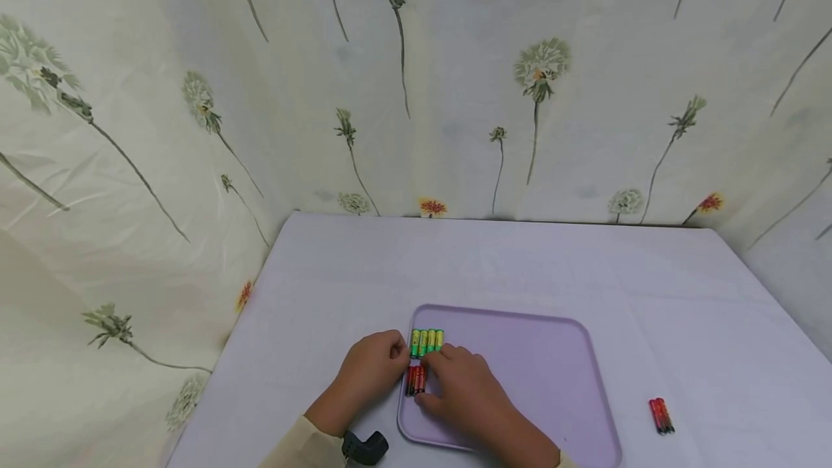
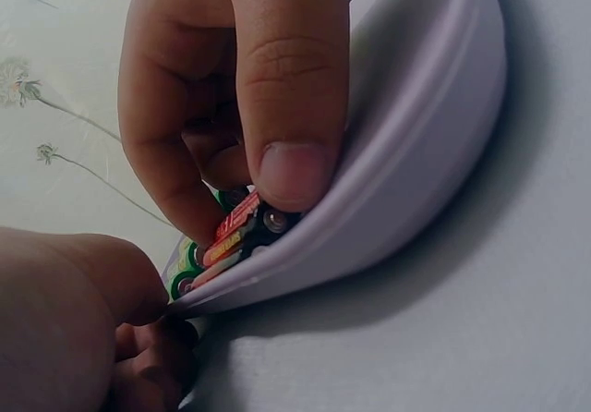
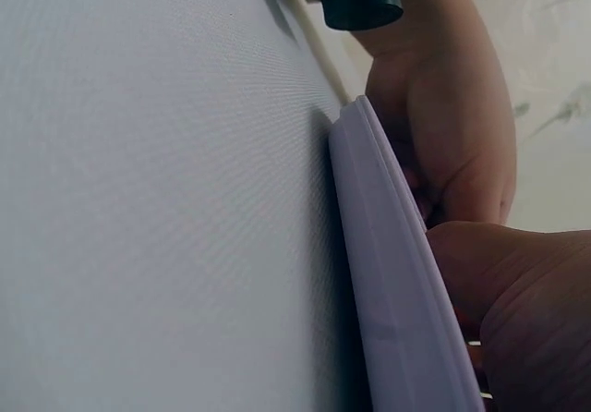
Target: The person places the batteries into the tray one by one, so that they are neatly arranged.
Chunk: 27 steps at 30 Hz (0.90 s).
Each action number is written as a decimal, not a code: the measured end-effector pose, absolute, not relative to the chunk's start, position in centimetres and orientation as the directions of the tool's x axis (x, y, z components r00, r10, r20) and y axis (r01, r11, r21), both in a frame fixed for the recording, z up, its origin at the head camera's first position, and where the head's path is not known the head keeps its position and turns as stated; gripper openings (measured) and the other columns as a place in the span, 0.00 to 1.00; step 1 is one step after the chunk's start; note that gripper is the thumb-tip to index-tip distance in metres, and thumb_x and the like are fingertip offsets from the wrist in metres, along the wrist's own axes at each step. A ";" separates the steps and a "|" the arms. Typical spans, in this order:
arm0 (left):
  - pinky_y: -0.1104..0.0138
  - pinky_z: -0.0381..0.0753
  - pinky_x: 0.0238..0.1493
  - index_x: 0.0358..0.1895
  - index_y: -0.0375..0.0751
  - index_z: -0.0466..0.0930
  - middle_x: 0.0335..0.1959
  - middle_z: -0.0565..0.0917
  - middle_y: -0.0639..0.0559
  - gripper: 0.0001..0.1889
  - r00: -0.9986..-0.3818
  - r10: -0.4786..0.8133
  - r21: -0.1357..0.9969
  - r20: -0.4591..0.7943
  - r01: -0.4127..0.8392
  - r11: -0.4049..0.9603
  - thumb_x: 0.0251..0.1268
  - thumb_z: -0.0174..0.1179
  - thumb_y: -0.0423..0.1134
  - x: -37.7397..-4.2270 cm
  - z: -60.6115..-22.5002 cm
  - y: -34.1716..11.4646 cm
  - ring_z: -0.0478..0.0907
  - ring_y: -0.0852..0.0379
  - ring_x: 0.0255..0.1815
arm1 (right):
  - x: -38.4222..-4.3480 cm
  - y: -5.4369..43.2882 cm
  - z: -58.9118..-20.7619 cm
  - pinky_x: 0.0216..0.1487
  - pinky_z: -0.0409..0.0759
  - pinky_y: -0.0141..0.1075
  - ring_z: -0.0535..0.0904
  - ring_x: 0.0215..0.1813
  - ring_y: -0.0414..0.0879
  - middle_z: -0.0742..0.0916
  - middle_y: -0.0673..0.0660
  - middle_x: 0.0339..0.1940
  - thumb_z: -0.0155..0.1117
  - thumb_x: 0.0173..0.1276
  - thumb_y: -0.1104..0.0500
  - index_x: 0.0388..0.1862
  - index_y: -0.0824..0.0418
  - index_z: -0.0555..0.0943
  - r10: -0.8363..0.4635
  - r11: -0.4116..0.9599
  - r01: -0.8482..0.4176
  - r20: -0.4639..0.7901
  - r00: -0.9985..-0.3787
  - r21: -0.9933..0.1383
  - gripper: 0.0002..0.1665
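Note:
A row of several green and yellow batteries (image 1: 427, 341) lies in the upper left corner of a shallow lilac tray (image 1: 520, 315). Below it, red and black batteries (image 1: 414, 380) stand side by side along the tray's left wall. My right hand (image 1: 464, 388) pinches a red battery (image 2: 242, 220) lengthwise, thumb at its near end and a fingertip at its far end. At the tray's left rim, my left hand (image 1: 373, 363) has its fingers curled, and its thumb and fingers appear to pinch the rim. The left fingertips are partly hidden.
Two more red and black batteries (image 1: 661, 416) lie together on the white table (image 1: 351, 273), right of the tray. A dark band (image 1: 365, 448) sits at my left wrist. Behind and to the left hangs a flower-printed curtain (image 1: 455, 92).

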<state>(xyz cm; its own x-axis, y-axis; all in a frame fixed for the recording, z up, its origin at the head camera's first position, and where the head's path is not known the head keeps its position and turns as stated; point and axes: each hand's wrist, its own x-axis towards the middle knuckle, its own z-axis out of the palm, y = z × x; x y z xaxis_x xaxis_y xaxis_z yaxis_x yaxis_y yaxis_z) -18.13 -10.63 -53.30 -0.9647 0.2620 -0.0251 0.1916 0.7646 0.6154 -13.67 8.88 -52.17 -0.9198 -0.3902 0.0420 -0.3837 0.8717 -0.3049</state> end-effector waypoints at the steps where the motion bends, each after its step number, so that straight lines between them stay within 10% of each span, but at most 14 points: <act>1: 0.67 0.69 0.28 0.29 0.55 0.77 0.20 0.75 0.62 0.09 -0.965 0.263 0.615 -0.024 0.193 0.764 0.70 0.60 0.44 -18.1 -53.3 -10.6 0.70 0.63 0.24 | -13.7 8.9 -52.2 0.42 0.74 0.44 0.71 0.38 0.41 0.81 0.44 0.38 0.77 0.60 0.37 0.53 0.52 0.84 -0.391 0.871 -0.385 0.044 -0.919 -0.304 0.30; 27: 0.66 0.69 0.29 0.29 0.56 0.77 0.21 0.75 0.62 0.09 -0.965 0.259 0.620 -0.032 0.184 0.763 0.70 0.60 0.45 -18.1 -53.1 -10.5 0.71 0.63 0.25 | -13.7 10.2 -51.1 0.45 0.73 0.46 0.76 0.42 0.41 0.82 0.42 0.38 0.78 0.58 0.37 0.56 0.49 0.84 -0.358 0.875 -0.355 0.054 -0.932 -0.329 0.31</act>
